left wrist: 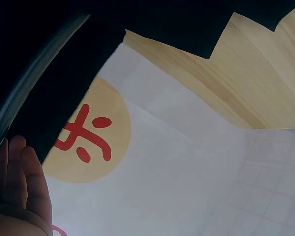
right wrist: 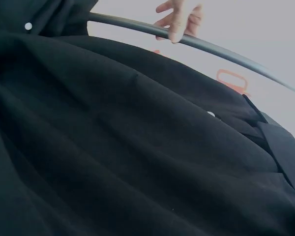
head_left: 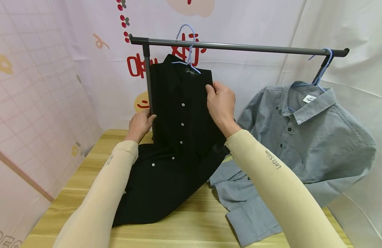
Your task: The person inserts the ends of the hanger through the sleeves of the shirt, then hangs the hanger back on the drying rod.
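A black button-up shirt hangs from a light-blue hanger, whose hook arches over the rail of a dark clothes rack. The shirt's lower part spreads across the wooden table. My right hand pinches the shirt's edge near the shoulder, thumb in front and the other fingers behind. Lower down on the left, my left hand grips the rack's upright post beside the shirt. In the right wrist view, the thumb of the left hand crosses the post, with fingers behind it.
A grey button-up shirt hangs on another blue hanger at the rail's right end, its lower part draped onto the wooden table. Behind the rack is a white printed cloth with red lettering.
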Available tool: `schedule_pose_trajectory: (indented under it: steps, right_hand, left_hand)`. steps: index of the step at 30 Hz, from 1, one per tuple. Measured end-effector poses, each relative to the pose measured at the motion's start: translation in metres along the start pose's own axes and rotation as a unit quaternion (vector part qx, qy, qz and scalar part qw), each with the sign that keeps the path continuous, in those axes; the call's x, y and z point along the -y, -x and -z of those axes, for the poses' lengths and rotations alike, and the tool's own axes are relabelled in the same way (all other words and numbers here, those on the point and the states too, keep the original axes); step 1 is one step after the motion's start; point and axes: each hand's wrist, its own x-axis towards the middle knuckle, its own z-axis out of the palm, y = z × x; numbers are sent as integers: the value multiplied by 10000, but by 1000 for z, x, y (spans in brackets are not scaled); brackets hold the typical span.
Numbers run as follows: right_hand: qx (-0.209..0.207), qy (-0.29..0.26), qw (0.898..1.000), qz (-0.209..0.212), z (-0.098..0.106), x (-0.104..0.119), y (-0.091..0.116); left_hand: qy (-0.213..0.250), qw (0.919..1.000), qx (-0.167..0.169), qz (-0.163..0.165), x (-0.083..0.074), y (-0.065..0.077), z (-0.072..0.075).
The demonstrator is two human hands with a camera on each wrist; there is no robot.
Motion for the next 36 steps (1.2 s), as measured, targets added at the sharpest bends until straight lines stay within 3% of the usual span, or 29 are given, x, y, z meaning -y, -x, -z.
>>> schedule_pose_trajectory:
  steps: [8, 11, 15, 17, 23, 32, 36]
  right_hand:
    - [329, 82, 9994, -121, -12, 22, -15]
    - [851, 248, 9956, -306, -16, 24, -15]
    - [1803, 657, 9802, -488, -18, 23, -12]
    - [2034, 734, 9753, -455, -17, 21, -10]
    - [1961, 415, 9789, -386, -5, 7, -8]
    - [1757, -22, 9765, -1251, 28, -35, -13]
    - [1699, 171, 9757, -1372, 39, -65, -3]
  left_hand:
    - [61, 10000, 38, 24, -1, 2, 0]
    - [49, 10000, 42, 12, -3, 2, -2]
    - [-16, 10000, 54, -17, -5, 1, -6]
    - [-18, 10000, 37, -21, -6, 1, -7]
    - [2, 10000, -36, -30, -7, 1, -10]
    - [-19, 10000, 54, 42, -7, -3, -9]
    - [-175, 9998, -4, 129, -8, -3, -9]
